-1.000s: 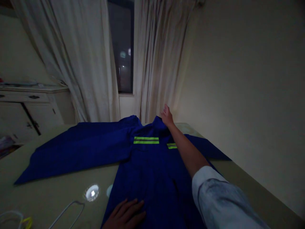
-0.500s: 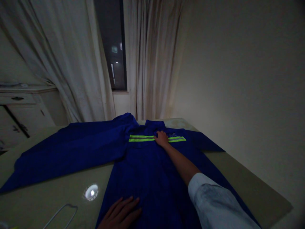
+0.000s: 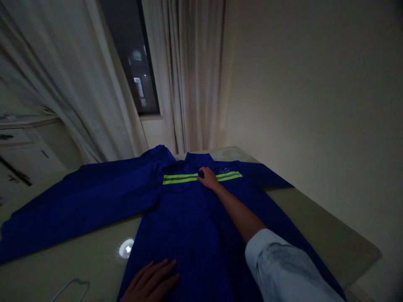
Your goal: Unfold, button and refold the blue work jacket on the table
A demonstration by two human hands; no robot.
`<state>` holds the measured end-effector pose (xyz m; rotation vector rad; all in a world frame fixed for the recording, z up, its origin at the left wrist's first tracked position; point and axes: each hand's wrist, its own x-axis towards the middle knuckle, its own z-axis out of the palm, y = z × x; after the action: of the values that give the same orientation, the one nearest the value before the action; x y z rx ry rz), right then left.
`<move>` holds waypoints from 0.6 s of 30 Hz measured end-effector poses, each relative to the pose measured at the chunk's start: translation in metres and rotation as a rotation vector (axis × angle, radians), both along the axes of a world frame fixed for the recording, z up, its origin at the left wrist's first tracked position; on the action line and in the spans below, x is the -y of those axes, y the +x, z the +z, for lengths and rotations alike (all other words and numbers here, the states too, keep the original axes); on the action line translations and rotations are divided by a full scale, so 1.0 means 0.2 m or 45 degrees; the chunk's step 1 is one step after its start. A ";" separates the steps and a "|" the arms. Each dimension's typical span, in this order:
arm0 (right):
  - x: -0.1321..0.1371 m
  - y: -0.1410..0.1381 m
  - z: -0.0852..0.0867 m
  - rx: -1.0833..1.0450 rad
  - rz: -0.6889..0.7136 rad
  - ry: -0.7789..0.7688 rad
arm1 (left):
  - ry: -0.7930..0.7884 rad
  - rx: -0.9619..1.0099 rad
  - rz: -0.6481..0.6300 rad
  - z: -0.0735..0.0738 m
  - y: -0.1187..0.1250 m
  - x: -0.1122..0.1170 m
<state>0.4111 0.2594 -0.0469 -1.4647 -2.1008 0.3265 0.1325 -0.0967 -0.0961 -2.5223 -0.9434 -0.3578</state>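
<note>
A blue work jacket (image 3: 192,226) with yellow-green reflective stripes (image 3: 179,178) lies spread flat on a beige table (image 3: 315,226), one sleeve stretched out to the left. My left hand (image 3: 151,282) rests flat and open on the jacket's lower hem, fingers together and extended. My right hand (image 3: 207,177) reaches far across and presses on the chest between the stripes, just below the collar; its fingers seem curled on the cloth, but the dim light hides the grip.
A wire hanger (image 3: 71,288) lies on the table at lower left, near a bright lamp reflection (image 3: 126,248). White curtains (image 3: 189,75) frame a dark window (image 3: 132,58) behind the table. A white cabinet (image 3: 22,147) stands at left, a bare wall at right.
My right hand came back from the collar's far edge to the chest between the stripes. My left hand stayed on the hem. The view swung right.
</note>
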 end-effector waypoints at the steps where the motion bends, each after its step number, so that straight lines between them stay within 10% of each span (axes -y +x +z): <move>1: -0.01 0.01 0.02 0.010 0.072 -0.034 | -0.009 0.008 0.024 0.00 0.00 0.01; 5: -0.10 0.25 0.20 0.030 0.140 -0.090 | -0.044 0.038 0.081 0.03 0.04 0.05; 11: -0.09 0.71 0.49 0.029 -0.371 0.185 | -0.039 0.090 0.079 0.14 0.07 0.05; 18: 0.02 0.21 0.28 0.308 0.123 0.073 | -0.095 0.134 0.086 0.18 0.09 0.07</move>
<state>0.4533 0.2550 0.0094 -1.4328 -2.3563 0.1283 0.1509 -0.1102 -0.0605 -2.5525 -1.0980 -0.4460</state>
